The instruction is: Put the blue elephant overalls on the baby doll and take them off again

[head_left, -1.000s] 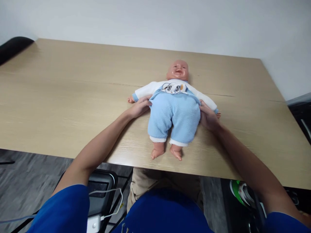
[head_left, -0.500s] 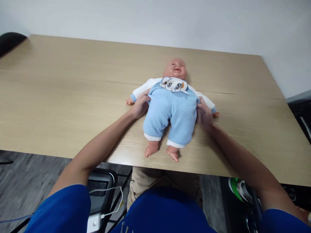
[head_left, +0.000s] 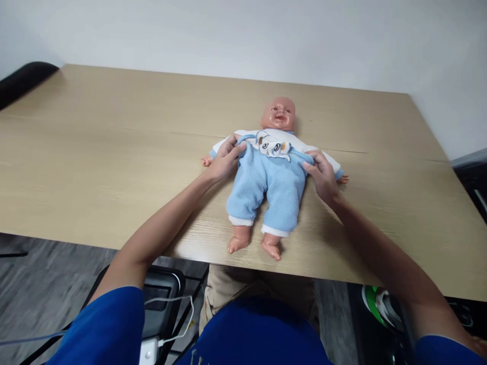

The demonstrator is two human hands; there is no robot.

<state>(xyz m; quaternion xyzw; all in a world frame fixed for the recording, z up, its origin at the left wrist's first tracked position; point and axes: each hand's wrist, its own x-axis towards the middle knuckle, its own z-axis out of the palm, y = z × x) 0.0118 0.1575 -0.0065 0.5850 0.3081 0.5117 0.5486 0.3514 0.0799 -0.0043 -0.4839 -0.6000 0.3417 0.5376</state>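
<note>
- plastic baby doll (head_left: 274,167) in a white long-sleeved top lies on its back on the light wooden table (head_left: 114,147), right in front of you and near the table's front edge; head away from you, bare feet toward you; long axis runs straight away from you, only slightly skewed
- pale blue fleece trousers (head_left: 268,190) are on the doll's legs; the waistband sits high on the belly, just under the printed patch on the top; white cuffs just above the feet
- your left hand (head_left: 224,162) is at the doll's side on your left, fingers curled and pinched shut on the waistband edge; thumb on top of the fleece
- your right hand (head_left: 322,175) mirrors it on the other side, closed on the waistband edge there; fingertips tucked into the fabric, so how deep the grip goes you can't tell
- key relation: both hands flank the torso at the same height along the axis; the waistband spans straight across between them; legs and feet lie on your side of the grip, chest and head beyond it
- neither hand is nearer; both arms reach about equally, the doll is centred between them
- doll's small hands stick out just beyond your knuckles on each side, resting on the table
</note>
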